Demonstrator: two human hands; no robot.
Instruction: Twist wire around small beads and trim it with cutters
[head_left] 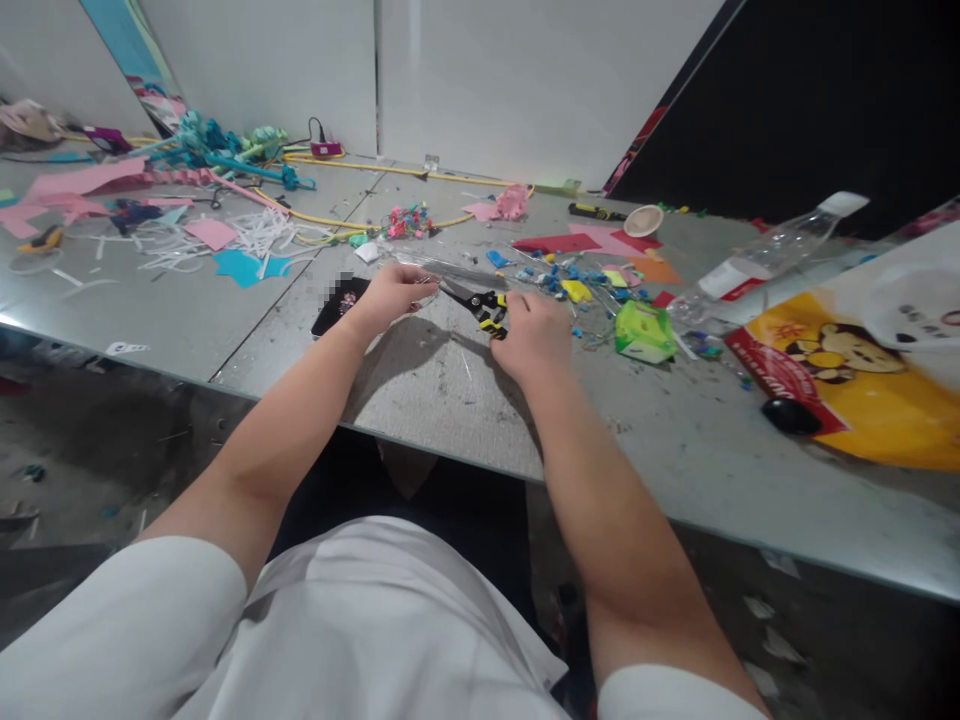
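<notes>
My right hand [536, 335] is wrapped round black-and-yellow pliers [487, 308], whose dark pointed tip reaches left toward my other hand. Thin wire-like strands [429, 281] are pinched between the fingers of my left hand [401, 290]. The plier tip is right beside these strands; whether it touches them I cannot tell. Partly behind my left wrist lies a dark phone-like slab [326, 318] with a blurred patch over it. More thin clear strands [465, 268] lie on the grey table [427, 400] just beyond my hands.
Blue and yellow scraps [577, 290] and a green packet [645, 332] lie to the right. Beyond them are a plastic bottle [772, 255] and a yellow bag [870, 375]. White paper strips [255, 235], pink paper [90, 180] and a yellow cable [390, 168] spread leftward and along the back.
</notes>
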